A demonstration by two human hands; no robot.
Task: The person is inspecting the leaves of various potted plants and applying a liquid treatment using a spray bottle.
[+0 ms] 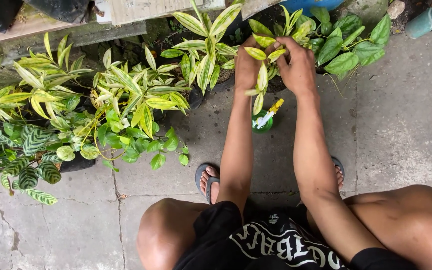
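I squat on a concrete floor and reach both arms forward into a small potted plant (pixel 262 75) with yellow-green striped leaves. My left hand (pixel 246 66) is closed around its stems on the left side. My right hand (pixel 298 65) grips the leaves and stems on the right, fingers curled over the top. The pot itself is hidden behind my hands. A green spray bottle (pixel 263 120) with a yellow and white nozzle stands on the floor between my forearms, just below the plant.
More potted plants line the wall: a striped-leaf one (pixel 206 45) to the left, a large yellow-green cluster (pixel 126 95), dark patterned leaves (pixel 31 170) at far left, and broad green leaves (pixel 343 45) to the right. My feet in sandals (pixel 207 181) rest on cracked concrete.
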